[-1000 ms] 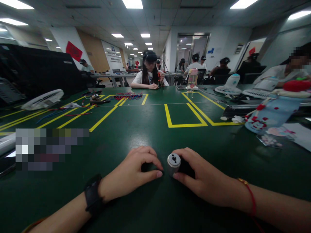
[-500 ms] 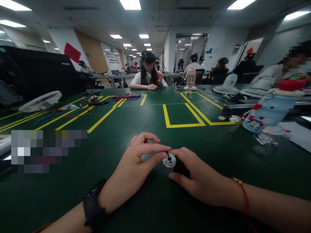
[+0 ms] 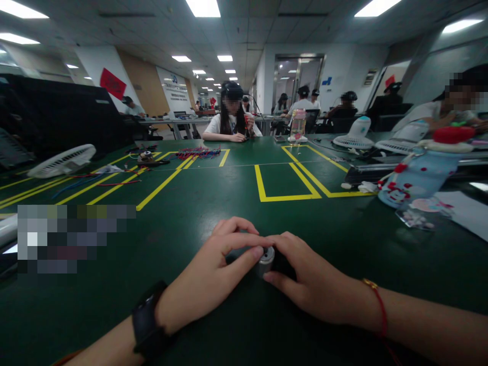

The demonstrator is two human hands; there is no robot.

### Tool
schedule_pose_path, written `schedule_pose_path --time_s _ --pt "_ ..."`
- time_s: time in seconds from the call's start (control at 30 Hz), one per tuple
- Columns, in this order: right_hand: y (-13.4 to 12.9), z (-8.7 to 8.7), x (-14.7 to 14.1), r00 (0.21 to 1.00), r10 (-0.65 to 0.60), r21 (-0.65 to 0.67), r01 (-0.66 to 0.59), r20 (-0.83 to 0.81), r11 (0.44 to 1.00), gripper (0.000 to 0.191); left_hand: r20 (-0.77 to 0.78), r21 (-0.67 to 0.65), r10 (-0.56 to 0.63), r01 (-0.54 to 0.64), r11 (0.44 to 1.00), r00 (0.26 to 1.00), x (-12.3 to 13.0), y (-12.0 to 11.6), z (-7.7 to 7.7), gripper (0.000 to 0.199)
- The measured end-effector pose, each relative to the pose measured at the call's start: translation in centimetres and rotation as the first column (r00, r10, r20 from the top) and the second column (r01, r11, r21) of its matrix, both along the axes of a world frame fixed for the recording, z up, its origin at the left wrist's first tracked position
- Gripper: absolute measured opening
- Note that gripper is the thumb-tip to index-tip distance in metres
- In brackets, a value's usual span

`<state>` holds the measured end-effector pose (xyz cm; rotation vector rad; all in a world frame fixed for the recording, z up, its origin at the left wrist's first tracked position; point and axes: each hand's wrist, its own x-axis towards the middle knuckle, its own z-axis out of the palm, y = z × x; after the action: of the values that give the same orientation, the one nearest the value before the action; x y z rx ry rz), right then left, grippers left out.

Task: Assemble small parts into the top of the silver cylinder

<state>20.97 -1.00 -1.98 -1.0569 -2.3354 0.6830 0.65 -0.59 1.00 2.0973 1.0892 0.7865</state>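
A small silver cylindrical part (image 3: 266, 261), like a little motor, lies on the green table (image 3: 213, 198) in front of me. My right hand (image 3: 305, 282) grips it from the right, its black rear hidden under my fingers. My left hand (image 3: 213, 274) reaches in from the left, with index finger and thumb pinched at the part's silver end face. Whether something tiny sits between those fingertips cannot be seen. A black watch sits on my left wrist, and a red string bracelet circles my right wrist.
Yellow tape lines (image 3: 284, 185) mark boxes on the table. A white fan (image 3: 63, 160) and loose wires (image 3: 198, 151) lie at the left. A blue bottle with a red cap (image 3: 423, 175) and papers (image 3: 461, 208) are at the right. Other people sit at the far side.
My left hand lifted off the table and moved right to the silver part's end face, its fingertips now pinched against it. My right hand kept its hold and tilted the part slightly.
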Motion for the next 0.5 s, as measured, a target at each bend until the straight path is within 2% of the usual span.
schedule_pose_path --time_s 0.1,0.2,0.27,0.37,0.5 --pt "0.0 0.1 0.1 1.0 -0.008 -0.014 0.008 -0.002 1.0 0.036 0.127 -0.122 0.033 -0.018 0.992 0.991 -0.5 0.2 -0.2 0.028" --pt "0.0 0.2 0.2 1.0 -0.013 -0.028 0.013 0.003 1.0 0.036 0.256 -0.267 0.17 -0.1 0.959 0.951 -1.5 0.9 -1.1 0.029" --pt "0.0 0.2 0.2 1.0 -0.015 -0.035 0.015 0.001 0.999 0.037 0.331 -0.343 0.225 -0.105 0.933 0.916 -2.1 1.6 -1.9 0.029" --pt "-0.1 0.3 0.2 1.0 -0.017 -0.051 0.017 0.0 0.999 0.037 0.39 -0.434 0.288 -0.102 0.895 0.874 -2.8 2.4 -2.9 0.029" --pt "-0.2 0.5 0.2 1.0 -0.018 -0.071 0.018 0.005 0.997 0.036 0.409 -0.476 0.3 -0.078 0.876 0.862 -3.1 2.5 -3.2 0.028"
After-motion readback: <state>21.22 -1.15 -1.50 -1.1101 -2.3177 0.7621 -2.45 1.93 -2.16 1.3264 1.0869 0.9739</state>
